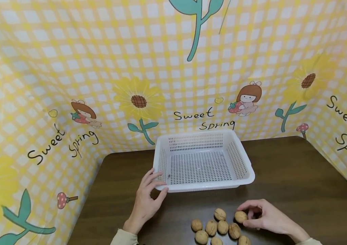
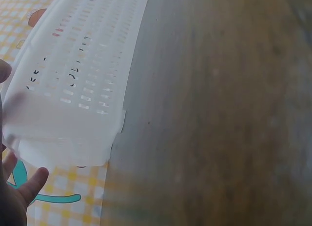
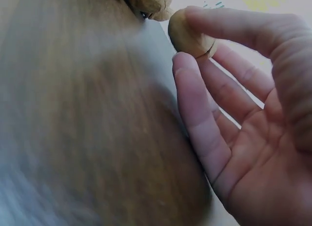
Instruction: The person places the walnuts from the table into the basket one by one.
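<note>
A white plastic basket (image 1: 201,187) with slotted walls stands on the table and holds no walnuts. My left hand (image 1: 147,197) grips its near left corner, fingers over the rim and thumb at the front; the left wrist view shows the basket's wall (image 2: 73,113) beside those fingers (image 2: 34,184). Right of the basket's front, my right hand (image 1: 266,216) pinches a walnut (image 1: 240,216) between thumb and fingers. The same walnut (image 3: 187,35) appears in the right wrist view, held at the fingertips. Several brown walnuts (image 1: 211,227) lie grouped just left of the right hand.
The dark wooden table (image 1: 299,177) has a yellow checked cloth (image 1: 100,68) with printed flowers hanging behind it and along both sides. The basket's back edge is close to the rear cloth. Some walnuts (image 1: 216,241) are cut off by the bottom of the head view.
</note>
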The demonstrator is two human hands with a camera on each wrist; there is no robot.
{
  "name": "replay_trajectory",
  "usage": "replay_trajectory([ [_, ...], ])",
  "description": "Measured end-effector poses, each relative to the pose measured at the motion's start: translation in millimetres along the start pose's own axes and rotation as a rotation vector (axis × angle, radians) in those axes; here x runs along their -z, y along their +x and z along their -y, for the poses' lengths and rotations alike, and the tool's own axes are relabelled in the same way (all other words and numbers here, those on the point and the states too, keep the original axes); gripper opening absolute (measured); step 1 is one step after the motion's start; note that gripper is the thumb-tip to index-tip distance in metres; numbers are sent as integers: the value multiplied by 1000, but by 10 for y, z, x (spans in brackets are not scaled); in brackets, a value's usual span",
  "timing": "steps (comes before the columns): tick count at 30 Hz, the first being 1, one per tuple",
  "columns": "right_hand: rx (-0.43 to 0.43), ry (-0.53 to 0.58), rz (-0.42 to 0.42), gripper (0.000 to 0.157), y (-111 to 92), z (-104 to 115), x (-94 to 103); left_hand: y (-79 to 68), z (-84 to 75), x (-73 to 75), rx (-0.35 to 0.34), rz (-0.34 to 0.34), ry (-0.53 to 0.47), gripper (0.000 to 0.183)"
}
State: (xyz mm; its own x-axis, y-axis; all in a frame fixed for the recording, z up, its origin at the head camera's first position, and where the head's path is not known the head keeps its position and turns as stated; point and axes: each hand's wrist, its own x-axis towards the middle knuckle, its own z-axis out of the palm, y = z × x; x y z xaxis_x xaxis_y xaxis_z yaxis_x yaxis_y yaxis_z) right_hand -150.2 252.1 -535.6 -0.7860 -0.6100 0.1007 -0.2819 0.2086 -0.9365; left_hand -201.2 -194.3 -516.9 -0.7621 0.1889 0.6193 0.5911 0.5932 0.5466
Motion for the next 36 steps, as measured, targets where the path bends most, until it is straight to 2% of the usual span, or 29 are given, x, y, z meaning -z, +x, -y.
replay_trajectory([
  [8, 29, -53, 2, 31, 71, 304, 131, 27, 9, 30, -12, -18, 9, 14],
  [12, 71, -75, 12, 34, 116, 548, 266, 31, -5, 29, 11, 8, 2, 11],
  [18, 96, -128, 16, 33, 354, 832, 439, 8, -31, 14, 14, 14, 2, 11],
  [25, -7, -172, -21, 35, 768, 1013, 602, 14, 8, 16, -7, 3, 12, 11],
  [31, -92, -97, -65, 44, 1099, 1123, 756, 21, 11, 13, -7, -2, 7, 12],
  [36, -168, -56, -82, 51, 1312, 1126, 834, 1, 0, -1, -5, -6, 0, 12],
])
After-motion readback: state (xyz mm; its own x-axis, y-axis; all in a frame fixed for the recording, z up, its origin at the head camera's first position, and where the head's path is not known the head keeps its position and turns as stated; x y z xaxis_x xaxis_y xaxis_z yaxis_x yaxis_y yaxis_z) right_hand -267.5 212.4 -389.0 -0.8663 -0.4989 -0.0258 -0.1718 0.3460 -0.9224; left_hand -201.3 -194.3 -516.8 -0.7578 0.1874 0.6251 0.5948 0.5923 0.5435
